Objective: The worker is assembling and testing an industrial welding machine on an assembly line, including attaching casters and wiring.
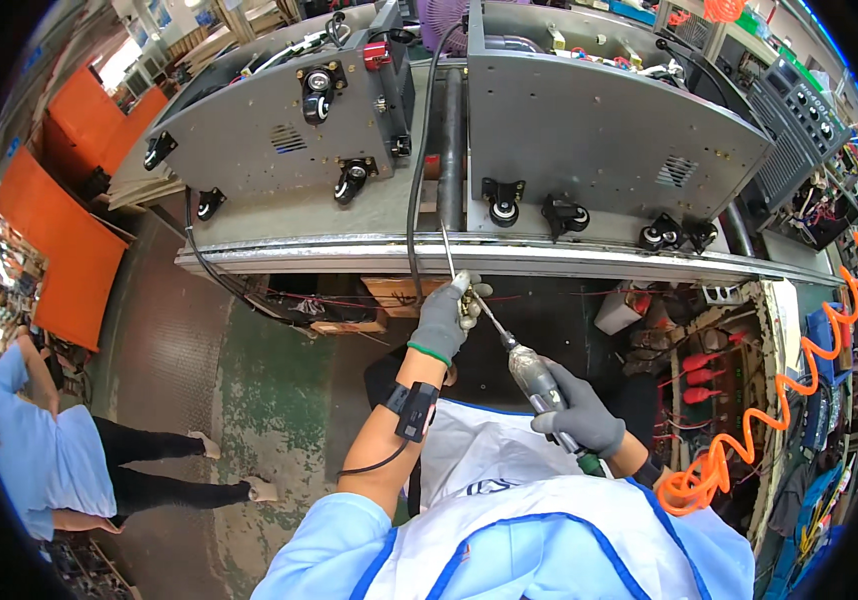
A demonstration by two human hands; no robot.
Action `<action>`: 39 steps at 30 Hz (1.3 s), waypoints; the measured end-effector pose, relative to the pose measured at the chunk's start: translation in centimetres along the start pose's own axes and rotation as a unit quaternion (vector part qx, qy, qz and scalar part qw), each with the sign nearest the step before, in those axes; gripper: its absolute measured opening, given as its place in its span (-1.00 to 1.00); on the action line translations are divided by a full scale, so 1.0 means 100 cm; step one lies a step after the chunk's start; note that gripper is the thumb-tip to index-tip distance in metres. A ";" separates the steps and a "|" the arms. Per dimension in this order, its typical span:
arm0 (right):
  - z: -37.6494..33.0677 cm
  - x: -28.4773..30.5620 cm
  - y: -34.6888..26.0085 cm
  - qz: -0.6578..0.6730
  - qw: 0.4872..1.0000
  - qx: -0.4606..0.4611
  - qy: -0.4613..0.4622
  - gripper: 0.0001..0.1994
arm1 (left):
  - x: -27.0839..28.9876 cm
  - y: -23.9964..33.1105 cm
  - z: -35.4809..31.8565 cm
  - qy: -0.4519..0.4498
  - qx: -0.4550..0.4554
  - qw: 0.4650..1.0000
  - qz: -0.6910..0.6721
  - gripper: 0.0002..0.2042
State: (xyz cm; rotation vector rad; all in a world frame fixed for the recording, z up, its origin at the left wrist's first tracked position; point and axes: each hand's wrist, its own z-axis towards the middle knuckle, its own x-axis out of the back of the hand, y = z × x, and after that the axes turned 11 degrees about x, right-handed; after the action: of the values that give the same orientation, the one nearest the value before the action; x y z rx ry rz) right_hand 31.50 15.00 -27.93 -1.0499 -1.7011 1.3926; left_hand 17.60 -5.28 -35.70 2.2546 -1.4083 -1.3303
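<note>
My left hand (446, 318), in a grey glove with a green cuff, is closed in front of the bench edge. A thin metal rod (448, 250) sticks up from its fingers, and small yellowish pieces, too small to make out, show at the fingertips. Wrapped around a silver-grey power screwdriver (534, 378) is my gloved right hand (589, 408). The long bit (494, 321) of the screwdriver points up and left, its tip close to my left fingers. Beyond the hands, several black casters (504, 204) rest along the foot of the right grey metal cabinet (609, 135).
Another grey cabinet (249, 150) with casters on its panel stands left on the workbench (299, 226). A black cable (417, 180) hangs between the cabinets. On the right dangles a coiled orange air hose (784, 405). A person in blue (59, 450) is at the far left.
</note>
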 end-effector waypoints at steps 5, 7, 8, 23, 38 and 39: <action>0.003 -0.003 -0.002 0.002 1.000 0.006 0.005 -0.16 | -0.003 -0.005 0.002 0.026 -0.020 0.999 0.020 -0.78; 0.003 -0.004 0.001 -0.062 0.997 0.021 0.029 -0.17 | -0.006 -0.007 0.002 0.025 -0.030 0.999 0.005 -0.79; 0.003 -0.004 0.002 -0.062 0.997 0.021 0.028 -0.17 | -0.007 -0.007 0.002 0.026 -0.031 0.999 0.004 -0.79; 0.024 -0.011 -0.003 -0.020 0.992 0.088 0.088 -0.13 | -0.010 -0.001 0.008 -0.016 -0.079 0.991 -0.102 -0.79; 0.078 0.035 -0.017 0.115 0.983 0.071 0.128 -0.32 | 0.011 -0.016 -0.053 -0.076 0.057 0.992 -0.085 -0.71; 0.081 0.029 -0.016 0.132 0.978 0.083 0.135 -0.33 | 0.013 -0.019 -0.054 -0.091 0.058 0.992 -0.070 -0.69</action>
State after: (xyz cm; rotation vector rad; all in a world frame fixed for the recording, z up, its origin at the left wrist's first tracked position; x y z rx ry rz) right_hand 22.80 13.97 -27.81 -1.3380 -1.2630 1.4509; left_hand 23.10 -6.89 -34.36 2.3983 -1.4424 -1.5726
